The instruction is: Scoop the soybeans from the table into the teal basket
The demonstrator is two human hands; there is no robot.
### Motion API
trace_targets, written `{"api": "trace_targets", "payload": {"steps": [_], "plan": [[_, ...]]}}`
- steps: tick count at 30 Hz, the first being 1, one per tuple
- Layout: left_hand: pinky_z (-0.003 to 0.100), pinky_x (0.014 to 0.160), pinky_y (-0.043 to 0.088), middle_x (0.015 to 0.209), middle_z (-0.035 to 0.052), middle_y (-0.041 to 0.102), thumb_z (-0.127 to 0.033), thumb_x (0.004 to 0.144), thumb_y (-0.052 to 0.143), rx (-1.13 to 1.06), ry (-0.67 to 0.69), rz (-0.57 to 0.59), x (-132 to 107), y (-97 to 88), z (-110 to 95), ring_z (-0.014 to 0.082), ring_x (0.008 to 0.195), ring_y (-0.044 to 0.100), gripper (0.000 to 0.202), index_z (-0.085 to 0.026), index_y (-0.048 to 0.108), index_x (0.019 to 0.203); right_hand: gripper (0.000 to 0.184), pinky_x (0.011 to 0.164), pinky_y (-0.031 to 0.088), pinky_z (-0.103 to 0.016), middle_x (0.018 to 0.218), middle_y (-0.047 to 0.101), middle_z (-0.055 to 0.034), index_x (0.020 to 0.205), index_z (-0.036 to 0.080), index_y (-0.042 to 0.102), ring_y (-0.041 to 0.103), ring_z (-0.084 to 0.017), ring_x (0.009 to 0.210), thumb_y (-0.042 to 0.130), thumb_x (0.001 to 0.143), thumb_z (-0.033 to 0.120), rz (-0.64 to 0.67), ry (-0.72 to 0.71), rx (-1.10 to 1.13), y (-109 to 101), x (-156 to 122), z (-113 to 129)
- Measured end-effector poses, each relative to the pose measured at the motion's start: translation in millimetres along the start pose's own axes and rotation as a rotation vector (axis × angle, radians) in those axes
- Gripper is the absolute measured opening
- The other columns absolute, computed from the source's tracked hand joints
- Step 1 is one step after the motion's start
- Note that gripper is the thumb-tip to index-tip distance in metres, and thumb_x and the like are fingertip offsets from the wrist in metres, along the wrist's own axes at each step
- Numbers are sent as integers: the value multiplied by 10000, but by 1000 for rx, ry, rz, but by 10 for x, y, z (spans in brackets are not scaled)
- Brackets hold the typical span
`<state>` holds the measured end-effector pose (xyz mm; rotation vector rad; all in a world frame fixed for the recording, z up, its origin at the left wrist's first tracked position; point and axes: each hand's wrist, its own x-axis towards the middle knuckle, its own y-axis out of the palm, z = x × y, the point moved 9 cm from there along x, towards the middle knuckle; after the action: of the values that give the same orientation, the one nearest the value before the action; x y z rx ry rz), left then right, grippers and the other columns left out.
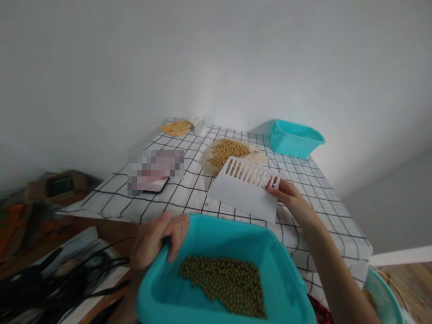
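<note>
Fingers of the left hand curl over the near basin's rim at 9 o'clock, thumb side hidden behind the wall. Right hand pinches the slotted white scraper at its 3 o'clock corner, palm hard to make out. Greenish beans lie in the basin, whose lower edge is cut off. Beyond, at 12 o'clock, a tan bean heap sits on the checked counter; another teal tub stands near the far edge.
</note>
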<state>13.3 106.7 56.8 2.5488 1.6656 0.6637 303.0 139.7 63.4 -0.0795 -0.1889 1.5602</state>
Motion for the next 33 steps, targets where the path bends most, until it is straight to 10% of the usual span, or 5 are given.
{"api": "trace_targets", "payload": {"steps": [20,33], "plan": [[379,614,461,381,45,545,-501,1038,364,93,-51,157,100,-321,-105,168,403,471,724,-215,587,411,319,705,555,-303,952,783,-42,1010,212,766,684,-193,795,773,767,419,303,169,36,470,146,-81],[368,582,441,374,36,524,-483,1049,340,98,-6,143,92,-312,-133,154,392,449,730,-210,547,405,341,791,571,-360,1059,778,-102,1028,196,748,723,-265,947,737,810,457,97,145,122,150,-7,-73]]}}
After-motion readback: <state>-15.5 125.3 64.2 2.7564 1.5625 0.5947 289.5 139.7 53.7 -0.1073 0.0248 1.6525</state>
